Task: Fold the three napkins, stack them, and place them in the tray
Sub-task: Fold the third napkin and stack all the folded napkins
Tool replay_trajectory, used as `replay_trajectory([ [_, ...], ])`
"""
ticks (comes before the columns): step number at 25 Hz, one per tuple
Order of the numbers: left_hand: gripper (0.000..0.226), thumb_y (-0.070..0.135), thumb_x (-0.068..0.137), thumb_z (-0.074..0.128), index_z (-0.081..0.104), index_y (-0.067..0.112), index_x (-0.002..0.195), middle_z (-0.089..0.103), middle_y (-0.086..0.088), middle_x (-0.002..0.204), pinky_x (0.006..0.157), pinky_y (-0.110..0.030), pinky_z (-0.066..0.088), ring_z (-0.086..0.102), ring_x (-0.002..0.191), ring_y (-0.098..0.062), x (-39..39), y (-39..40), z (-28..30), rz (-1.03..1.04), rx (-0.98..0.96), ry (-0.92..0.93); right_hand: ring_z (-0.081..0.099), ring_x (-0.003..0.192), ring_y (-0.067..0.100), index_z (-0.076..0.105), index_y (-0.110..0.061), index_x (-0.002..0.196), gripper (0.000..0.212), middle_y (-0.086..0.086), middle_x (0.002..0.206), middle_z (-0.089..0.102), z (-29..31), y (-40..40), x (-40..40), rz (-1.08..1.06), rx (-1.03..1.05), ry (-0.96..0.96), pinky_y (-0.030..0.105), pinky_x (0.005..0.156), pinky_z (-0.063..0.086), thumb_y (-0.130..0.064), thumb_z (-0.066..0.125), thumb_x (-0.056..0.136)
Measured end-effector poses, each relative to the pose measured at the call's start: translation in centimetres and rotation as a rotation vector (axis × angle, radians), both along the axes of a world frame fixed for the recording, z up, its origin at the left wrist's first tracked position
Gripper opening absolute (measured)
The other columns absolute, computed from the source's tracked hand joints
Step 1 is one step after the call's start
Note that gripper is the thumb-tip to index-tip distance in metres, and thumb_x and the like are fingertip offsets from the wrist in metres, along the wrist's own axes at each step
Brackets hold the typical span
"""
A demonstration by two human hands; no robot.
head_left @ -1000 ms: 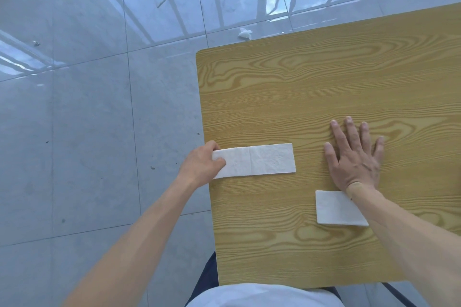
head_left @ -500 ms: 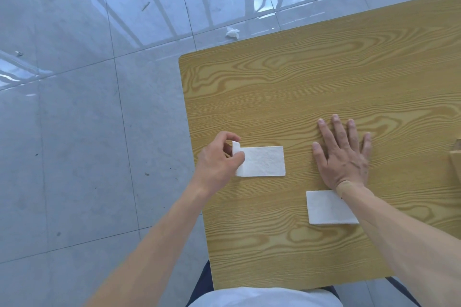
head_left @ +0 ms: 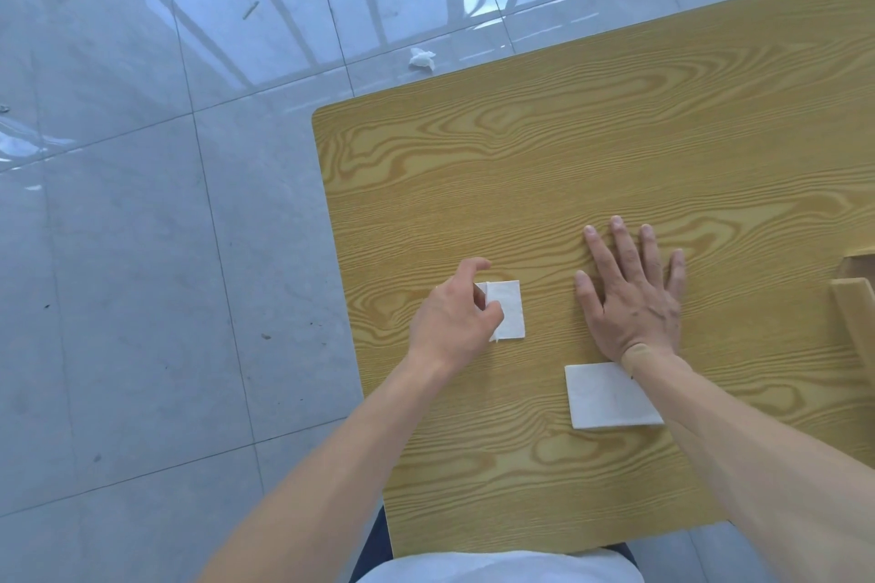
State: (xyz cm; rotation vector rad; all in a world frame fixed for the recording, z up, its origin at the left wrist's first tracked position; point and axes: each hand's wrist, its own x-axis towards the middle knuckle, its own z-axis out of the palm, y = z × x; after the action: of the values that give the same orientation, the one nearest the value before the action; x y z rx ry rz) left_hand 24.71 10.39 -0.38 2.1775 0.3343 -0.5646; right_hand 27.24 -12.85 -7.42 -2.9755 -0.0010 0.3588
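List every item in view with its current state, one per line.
left hand: pinching the left edge of the small napkin
right hand: flat, palm down, fingers spread on the table, holding nothing
small napkin: folded small, lying on the table
second napkin: folded, flat, partly under the right forearm
wooden tray: at right edge, mostly out of frame
crumpled paper: on the floor
table: wooden
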Motion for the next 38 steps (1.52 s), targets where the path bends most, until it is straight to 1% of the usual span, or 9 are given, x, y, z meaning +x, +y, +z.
replay_trajectory([
  [6, 0.056, 0.039, 0.085, 0.063, 0.042, 0.037, 0.136, 0.060, 0.015, 0.091, 0.077, -0.038, 0.054, 0.059, 0.083, -0.007, -0.4, -0.6, -0.8, -0.045, 0.031, -0.002, -0.006, 0.153, 0.017, 0.000, -0.052, 0.152, 0.059, -0.017, 0.165, 0.000, 0.1, 0.0, 0.0, -0.005, -0.001, -0.003, 0.053, 0.121, -0.005, -0.061, 0.016, 0.096],
  [11, 0.063, 0.048, 0.081, 0.068, 0.042, 0.038, 0.138, 0.059, 0.014, 0.094, 0.078, -0.036, 0.052, 0.058, 0.087, -0.008, -0.5, -0.5, -1.1, -0.045, 0.021, -0.017, -0.005, 0.153, 0.017, -0.001, -0.052, 0.151, 0.059, -0.017, 0.165, 0.001, 0.4, 0.1, 0.1, 0.000, -0.010, 0.001, 0.051, 0.120, -0.007, -0.061, 0.017, 0.096],
  [16, 0.053, 0.040, 0.085, 0.068, 0.048, 0.034, 0.134, 0.060, 0.013, 0.093, 0.072, -0.032, 0.053, 0.058, 0.073, -0.007, -0.6, 1.4, -1.1, 0.018, 0.015, -0.112, -0.011, 0.152, 0.016, -0.005, -0.052, 0.151, 0.059, -0.018, 0.165, -0.006, 0.4, 0.0, 0.2, 0.011, -0.037, 0.030, 0.053, 0.121, -0.008, -0.062, 0.013, 0.096],
  [20, 0.044, 0.033, 0.086, 0.069, 0.056, 0.029, 0.128, 0.059, 0.013, 0.095, 0.070, -0.031, 0.053, 0.055, 0.077, -0.006, -1.0, 4.1, -1.3, 0.024, 0.164, -0.184, -0.019, 0.150, 0.014, -0.005, -0.052, 0.151, 0.058, -0.019, 0.164, -0.012, 1.0, -0.2, 0.5, 0.032, 0.001, 0.111, 0.053, 0.121, -0.010, -0.061, 0.013, 0.097],
  [22, 0.043, 0.035, 0.085, 0.069, 0.058, 0.028, 0.126, 0.057, 0.013, 0.099, 0.070, -0.028, 0.049, 0.053, 0.085, -0.006, -1.3, 5.1, -1.6, -0.024, 0.249, -0.200, -0.013, 0.152, 0.017, 0.008, -0.047, 0.152, 0.057, -0.014, 0.166, -0.003, 1.6, 0.3, 0.7, -0.006, 0.054, 0.108, 0.055, 0.121, -0.008, -0.056, 0.023, 0.098],
  [25, 0.044, 0.038, 0.085, 0.069, 0.060, 0.024, 0.126, 0.056, 0.008, 0.107, 0.079, -0.029, 0.048, 0.054, 0.099, -0.010, -1.7, 5.9, -1.9, -0.111, 0.327, -0.203, 0.016, 0.150, 0.025, 0.043, -0.031, 0.144, 0.052, 0.000, 0.160, 0.030, 3.3, 2.6, 0.9, -0.043, 0.205, 0.013, 0.054, 0.120, 0.010, -0.051, 0.042, 0.096],
  [28, 0.045, 0.040, 0.087, 0.068, 0.060, 0.022, 0.127, 0.057, 0.003, 0.112, 0.087, -0.038, 0.051, 0.057, 0.105, -0.015, -1.9, 5.8, -2.1, -0.149, 0.363, -0.209, 0.040, 0.136, 0.022, 0.059, -0.025, 0.133, 0.050, -0.001, 0.140, 0.055, 4.5, 5.7, 0.0, 0.209, 0.258, -0.004, 0.044, 0.109, 0.032, -0.050, 0.056, 0.090],
  [33, 0.035, 0.038, 0.086, 0.068, 0.062, 0.024, 0.117, 0.055, 0.003, 0.108, 0.084, -0.036, 0.047, 0.054, 0.099, -0.017, -1.6, 5.3, -2.0, -0.152, 0.445, -0.227, 0.042, 0.124, 0.023, 0.056, -0.031, 0.134, 0.054, -0.004, 0.135, 0.051, 4.8, 8.4, -1.0, 0.188, 0.169, 0.081, 0.039, 0.097, 0.036, -0.045, 0.070, 0.084],
  [38, 0.029, 0.031, 0.080, 0.070, 0.057, 0.026, 0.106, 0.046, 0.005, 0.106, 0.080, -0.033, 0.040, 0.044, 0.100, -0.017, -0.5, 5.0, -1.9, -0.141, 0.414, -0.125, 0.043, 0.115, 0.023, 0.062, -0.031, 0.114, 0.034, -0.003, 0.125, 0.053, 5.4, 9.1, -0.8, 0.133, 0.178, 0.102, 0.037, 0.093, 0.037, -0.035, 0.072, 0.082],
])
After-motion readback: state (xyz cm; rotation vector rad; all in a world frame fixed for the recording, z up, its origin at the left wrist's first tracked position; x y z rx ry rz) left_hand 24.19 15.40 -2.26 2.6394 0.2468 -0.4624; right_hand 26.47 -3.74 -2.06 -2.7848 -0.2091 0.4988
